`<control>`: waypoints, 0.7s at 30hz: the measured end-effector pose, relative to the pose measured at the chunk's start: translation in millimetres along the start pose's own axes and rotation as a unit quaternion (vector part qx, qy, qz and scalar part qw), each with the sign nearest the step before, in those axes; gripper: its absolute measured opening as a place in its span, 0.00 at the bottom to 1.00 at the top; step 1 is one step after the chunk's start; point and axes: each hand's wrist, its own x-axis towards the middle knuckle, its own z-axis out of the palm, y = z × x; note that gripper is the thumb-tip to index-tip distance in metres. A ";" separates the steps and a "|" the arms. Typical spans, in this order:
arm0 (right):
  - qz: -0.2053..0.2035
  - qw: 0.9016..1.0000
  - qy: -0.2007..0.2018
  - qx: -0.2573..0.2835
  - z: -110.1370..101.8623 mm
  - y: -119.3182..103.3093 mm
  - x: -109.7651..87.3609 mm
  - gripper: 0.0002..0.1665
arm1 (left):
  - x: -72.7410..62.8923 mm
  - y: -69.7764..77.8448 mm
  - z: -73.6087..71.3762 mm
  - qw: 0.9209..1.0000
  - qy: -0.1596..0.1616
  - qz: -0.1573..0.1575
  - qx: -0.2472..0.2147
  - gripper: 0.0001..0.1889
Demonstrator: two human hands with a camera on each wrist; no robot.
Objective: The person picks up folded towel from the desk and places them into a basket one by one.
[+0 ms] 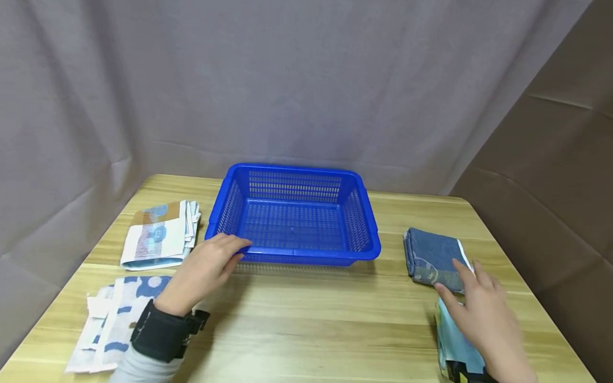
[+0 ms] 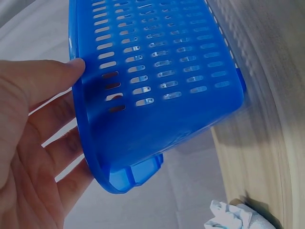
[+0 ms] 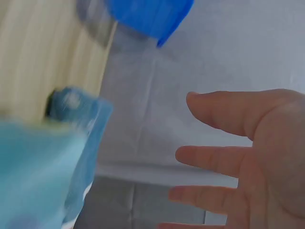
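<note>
A blue plastic basket [image 1: 306,252] with slotted walls stands toward the back middle of the table with nothing in it. My left hand [image 1: 203,274] pinches its near left rim. In the left wrist view the thumb [image 2: 71,71] lies on the outer side of the basket wall [image 2: 157,129], and the other fingers pass behind the rim. Over on the right, my right hand [image 1: 488,314] hovers with fingers spread and holds nothing. Below it lie a folded dark blue cloth [image 1: 433,252] and a light teal cloth [image 1: 457,335], the latter partly hidden by the hand and wrist.
Left of the basket lies a folded white, brown and blue cloth [image 1: 160,236]. Nearer, a white cloth with blue patterns [image 1: 124,314] is partly covered by my left arm. A grey curtain [image 1: 297,90] hangs behind the wooden table [image 1: 306,324].
</note>
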 end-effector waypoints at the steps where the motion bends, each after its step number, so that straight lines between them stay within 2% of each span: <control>1: 0.002 1.000 0.002 -0.002 0.6 6.0 -1.2 0.45 | -0.4 -0.2 -0.1 1.000 -0.002 -0.002 0.000 0.15; 6: 0.006 1.000 0.024 -0.006 6.1 34.7 -9.8 0.41 | -2.7 -1.0 -1.3 1.000 -0.007 -0.007 -0.004 0.16; 10: 0.010 1.000 0.022 -0.015 7.7 54.7 -15.5 0.40 | -4.7 -2.0 -2.4 1.000 -0.008 -0.011 -0.004 0.16; 16: 0.031 0.998 -0.012 -0.044 5.0 86.4 -18.1 0.41 | -7.5 -3.8 -2.0 1.000 -0.007 -0.012 -0.004 0.16; 21: 0.088 0.992 -0.063 -0.068 3.4 110.3 -20.6 0.43 | -9.0 -5.0 -2.9 1.000 0.000 -0.013 -0.005 0.17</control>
